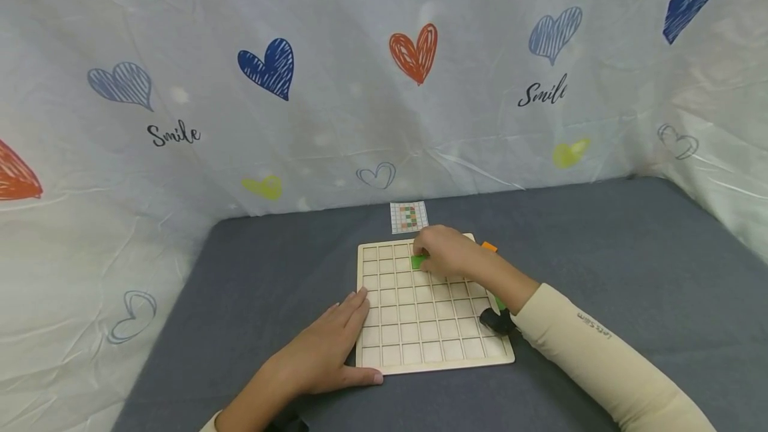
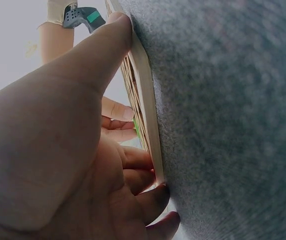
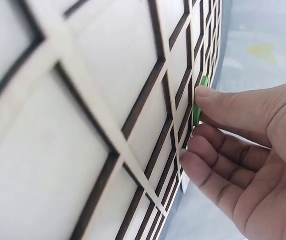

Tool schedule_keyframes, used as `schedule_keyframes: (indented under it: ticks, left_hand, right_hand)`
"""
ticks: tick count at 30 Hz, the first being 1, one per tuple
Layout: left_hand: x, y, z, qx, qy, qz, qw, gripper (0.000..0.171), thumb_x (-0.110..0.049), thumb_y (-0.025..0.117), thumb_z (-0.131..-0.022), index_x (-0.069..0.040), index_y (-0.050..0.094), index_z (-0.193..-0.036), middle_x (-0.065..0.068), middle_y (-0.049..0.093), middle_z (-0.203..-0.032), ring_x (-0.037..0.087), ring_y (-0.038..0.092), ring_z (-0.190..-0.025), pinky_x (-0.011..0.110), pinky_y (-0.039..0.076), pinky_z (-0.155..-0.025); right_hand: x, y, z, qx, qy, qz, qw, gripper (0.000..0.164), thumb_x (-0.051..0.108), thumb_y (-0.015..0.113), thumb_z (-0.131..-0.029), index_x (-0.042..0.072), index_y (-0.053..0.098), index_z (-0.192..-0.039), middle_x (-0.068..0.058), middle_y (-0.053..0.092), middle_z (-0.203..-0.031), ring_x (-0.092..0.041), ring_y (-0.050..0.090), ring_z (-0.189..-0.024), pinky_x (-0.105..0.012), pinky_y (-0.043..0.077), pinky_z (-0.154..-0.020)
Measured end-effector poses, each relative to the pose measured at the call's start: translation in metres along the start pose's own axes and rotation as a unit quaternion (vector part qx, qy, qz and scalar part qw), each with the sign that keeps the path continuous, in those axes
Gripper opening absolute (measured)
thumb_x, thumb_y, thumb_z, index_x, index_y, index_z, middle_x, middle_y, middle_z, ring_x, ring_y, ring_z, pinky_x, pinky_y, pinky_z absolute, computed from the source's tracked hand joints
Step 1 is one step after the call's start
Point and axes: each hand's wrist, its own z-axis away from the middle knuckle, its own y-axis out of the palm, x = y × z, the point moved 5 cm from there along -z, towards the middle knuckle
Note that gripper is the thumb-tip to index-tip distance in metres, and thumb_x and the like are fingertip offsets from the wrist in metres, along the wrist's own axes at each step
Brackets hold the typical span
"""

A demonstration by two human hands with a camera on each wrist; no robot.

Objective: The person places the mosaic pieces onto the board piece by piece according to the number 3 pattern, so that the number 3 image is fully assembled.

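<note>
A wooden grid board (image 1: pixel 408 333) lies on the dark grey cloth, its square cells framed by thin raised strips. My left hand (image 1: pixel 327 352) rests along its left edge, fingers extended and the thumb near the front left corner. In the left wrist view, fingertips touch the side of the board (image 2: pixel 150 107). Over the far part of the grid, my right hand (image 1: pixel 447 253) pinches a green square tile (image 1: pixel 417 262). The right wrist view has this tile (image 3: pixel 196 114) tilted against the grid, with the thumb on it; part of it is hidden by the fingers.
A small printed card (image 1: pixel 409 217) with a coloured grid pattern lies behind the board. An orange tile (image 1: pixel 489 246) and a green piece (image 1: pixel 500 303), partly hidden by the right arm, lie to the board's right. A white curtain (image 1: pixel 336 112) with hearts hangs behind the table.
</note>
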Motion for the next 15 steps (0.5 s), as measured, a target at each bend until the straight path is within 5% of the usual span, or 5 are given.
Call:
schedule_keyframes:
  ticks: [9,12,15]
  left_hand:
    - [0.001,0.001,-0.001,-0.001,0.001,-0.004,1.0000,0.113,-0.078,0.055,-0.085,-0.001,0.020,-0.159,0.015,0.014,-0.166,0.029,0.015,-0.151,0.051,0.025,-0.117]
    - [0.001,0.001,-0.001,0.000,0.001,-0.005,1.0000,0.113,-0.078,0.055,-0.085,-0.001,0.019,-0.159,0.015,0.014,-0.166,0.029,0.015,-0.151,0.051,0.025,-0.117]
    - [0.000,0.001,-0.001,0.001,0.001,-0.005,1.0000,0.113,-0.078,0.055,-0.085,-0.001,0.019,-0.159,0.015,0.013,-0.166,0.029,0.015,-0.151,0.051,0.025,-0.117]
  right_hand:
    - [0.001,-0.003,0.008,-0.016,-0.078,0.016,0.997,0.044,-0.018,0.060,-0.086,0.011,0.036,-0.063,0.004,0.019,-0.068,-0.011,0.021,-0.064,-0.028,0.021,-0.062]
    - [-0.001,-0.004,0.013,-0.022,-0.102,0.021,0.994,0.035,-0.017,0.056,-0.090,0.009,0.056,-0.067,0.002,0.035,-0.068,-0.012,0.029,-0.067,-0.027,0.027,-0.062]
    - [-0.006,-0.006,0.019,-0.022,-0.101,0.014,0.995,0.027,-0.014,0.057,-0.093,0.004,0.076,-0.088,-0.002,0.058,-0.081,-0.014,0.049,-0.075,-0.025,0.042,-0.068]
